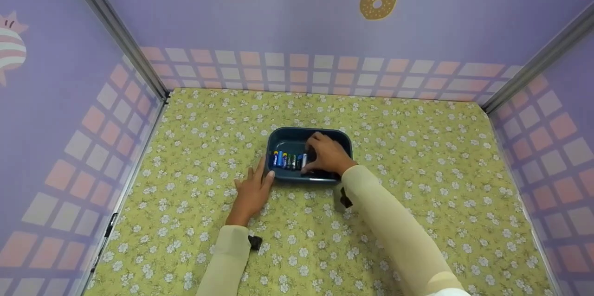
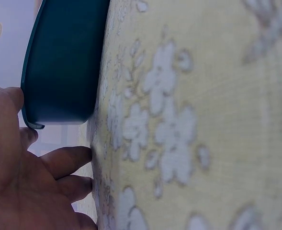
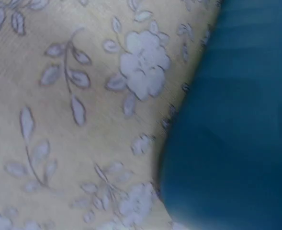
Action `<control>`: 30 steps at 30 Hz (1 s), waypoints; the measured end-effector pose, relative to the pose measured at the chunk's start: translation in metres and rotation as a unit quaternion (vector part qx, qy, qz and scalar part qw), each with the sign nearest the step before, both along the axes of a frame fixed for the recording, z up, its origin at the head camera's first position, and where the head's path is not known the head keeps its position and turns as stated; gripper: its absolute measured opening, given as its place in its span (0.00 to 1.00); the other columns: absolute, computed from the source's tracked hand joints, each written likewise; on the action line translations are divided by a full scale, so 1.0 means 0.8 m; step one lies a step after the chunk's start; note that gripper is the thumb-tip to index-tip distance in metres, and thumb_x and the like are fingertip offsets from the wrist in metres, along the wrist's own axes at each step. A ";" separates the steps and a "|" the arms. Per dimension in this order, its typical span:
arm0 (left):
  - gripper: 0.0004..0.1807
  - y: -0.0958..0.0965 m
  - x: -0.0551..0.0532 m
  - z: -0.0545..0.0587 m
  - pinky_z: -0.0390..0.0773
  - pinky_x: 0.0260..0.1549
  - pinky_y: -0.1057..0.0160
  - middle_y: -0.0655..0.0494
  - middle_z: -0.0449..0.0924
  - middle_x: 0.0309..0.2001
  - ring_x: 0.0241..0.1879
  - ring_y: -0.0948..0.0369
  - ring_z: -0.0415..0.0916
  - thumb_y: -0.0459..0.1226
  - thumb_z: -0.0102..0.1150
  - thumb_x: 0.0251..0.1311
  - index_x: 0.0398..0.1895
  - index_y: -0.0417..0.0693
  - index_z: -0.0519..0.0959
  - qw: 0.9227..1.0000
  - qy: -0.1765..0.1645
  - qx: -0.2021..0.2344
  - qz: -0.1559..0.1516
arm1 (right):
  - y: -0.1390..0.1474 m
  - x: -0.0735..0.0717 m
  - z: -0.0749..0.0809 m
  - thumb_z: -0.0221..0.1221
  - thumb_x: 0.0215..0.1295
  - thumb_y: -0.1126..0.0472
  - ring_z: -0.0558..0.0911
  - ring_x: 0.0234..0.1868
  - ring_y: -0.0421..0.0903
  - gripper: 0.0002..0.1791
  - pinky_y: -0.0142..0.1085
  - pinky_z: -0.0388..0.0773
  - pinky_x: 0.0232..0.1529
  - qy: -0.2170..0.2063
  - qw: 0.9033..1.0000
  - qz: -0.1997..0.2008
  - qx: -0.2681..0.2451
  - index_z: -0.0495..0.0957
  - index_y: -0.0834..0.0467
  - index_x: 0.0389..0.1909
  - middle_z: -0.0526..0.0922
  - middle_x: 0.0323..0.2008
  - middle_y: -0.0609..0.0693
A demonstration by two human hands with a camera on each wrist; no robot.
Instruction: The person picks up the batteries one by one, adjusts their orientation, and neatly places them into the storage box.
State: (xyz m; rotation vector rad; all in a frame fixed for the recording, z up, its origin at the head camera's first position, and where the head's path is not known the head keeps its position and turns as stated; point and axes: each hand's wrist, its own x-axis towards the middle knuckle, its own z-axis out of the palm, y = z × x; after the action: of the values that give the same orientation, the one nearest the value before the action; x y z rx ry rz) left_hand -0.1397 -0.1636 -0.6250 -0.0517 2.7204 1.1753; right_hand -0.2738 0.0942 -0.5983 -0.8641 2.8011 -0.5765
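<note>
A dark teal plastic basin point(image 1: 287, 177) rests on the floral cloth, with a row of several cylindrical batteries point(image 1: 287, 161) lying side by side inside it. My right hand point(image 1: 327, 153) reaches into the basin from the right. Its thumb and curled fingers pinch a pale battery point(image 1: 304, 160) at the row's right end by its two ends. At the basin's front left corner is my left hand point(image 1: 253, 189), thumb at the rim and fingers spread along the outside. The left wrist view shows other fingertips point(image 2: 85, 155) of that hand on the cloth.
Yellow-green floral cloth point(image 1: 417, 222) covers the surface around the basin. Purple panels with pink and white squares point(image 1: 297, 73) stand at the back and both sides, joined by grey metal posts point(image 1: 116, 27). In the right wrist view the basin's outer wall point(image 3: 236, 143) fills the right side.
</note>
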 end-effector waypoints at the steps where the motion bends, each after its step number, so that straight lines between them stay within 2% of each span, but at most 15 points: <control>1: 0.43 0.000 0.000 0.000 0.21 0.70 0.25 0.43 0.54 0.80 0.82 0.41 0.41 0.71 0.27 0.73 0.84 0.69 0.37 1.000 -0.001 0.000 0.000 | 0.002 0.000 0.003 0.76 0.44 0.30 0.76 0.48 0.47 0.39 0.48 0.78 0.47 0.002 1.000 0.000 0.001 0.79 0.49 0.52 0.74 0.56 0.46; 7: 0.43 0.000 -0.001 -0.001 0.22 0.70 0.26 0.44 0.55 0.80 0.82 0.42 0.41 0.71 0.28 0.73 0.84 0.69 0.37 1.000 -0.002 -0.004 0.001 | 0.021 -0.001 0.021 0.75 0.49 0.33 0.78 0.48 0.49 0.39 0.50 0.79 0.51 0.015 1.000 0.009 -0.014 0.79 0.54 0.54 0.75 0.54 0.49; 11: 0.43 0.001 -0.001 -0.001 0.22 0.71 0.26 0.44 0.53 0.80 0.82 0.41 0.42 0.71 0.27 0.72 0.84 0.69 0.37 1.000 -0.003 -0.005 0.001 | 0.041 -0.001 0.033 0.75 0.53 0.37 0.79 0.46 0.49 0.36 0.50 0.79 0.49 0.023 0.999 0.008 -0.039 0.79 0.56 0.54 0.74 0.53 0.50; 20: 0.42 0.002 -0.001 -0.001 0.22 0.70 0.26 0.45 0.53 0.81 0.82 0.42 0.41 0.71 0.27 0.73 0.84 0.71 0.37 1.000 -0.001 -0.005 0.003 | 0.106 0.002 0.066 0.64 0.62 0.31 0.80 0.53 0.52 0.34 0.52 0.79 0.55 0.054 0.994 -0.015 -0.090 0.77 0.53 0.58 0.75 0.58 0.50; 26: 0.42 0.002 -0.001 -0.001 0.22 0.70 0.25 0.45 0.52 0.81 0.82 0.42 0.40 0.71 0.27 0.73 0.84 0.70 0.37 1.000 -0.002 -0.006 0.003 | 0.151 0.013 0.085 0.59 0.69 0.34 0.80 0.52 0.52 0.31 0.51 0.80 0.53 0.074 0.992 -0.015 -0.101 0.75 0.51 0.62 0.74 0.60 0.50; 30: 0.42 0.001 -0.002 0.000 0.22 0.69 0.24 0.44 0.52 0.81 0.81 0.40 0.40 0.71 0.27 0.73 0.84 0.69 0.37 1.000 -0.003 -0.009 -0.001 | 0.175 0.026 0.089 0.59 0.72 0.38 0.79 0.52 0.53 0.28 0.52 0.79 0.53 0.075 0.992 -0.005 -0.098 0.74 0.49 0.65 0.73 0.62 0.50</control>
State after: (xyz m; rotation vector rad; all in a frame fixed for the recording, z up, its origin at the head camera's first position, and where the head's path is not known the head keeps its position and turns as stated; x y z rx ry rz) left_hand -0.1410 -0.1630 -0.6253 -0.0537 2.7250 1.1474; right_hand -0.2530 0.2346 -0.5274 -0.9687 2.9206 -0.8343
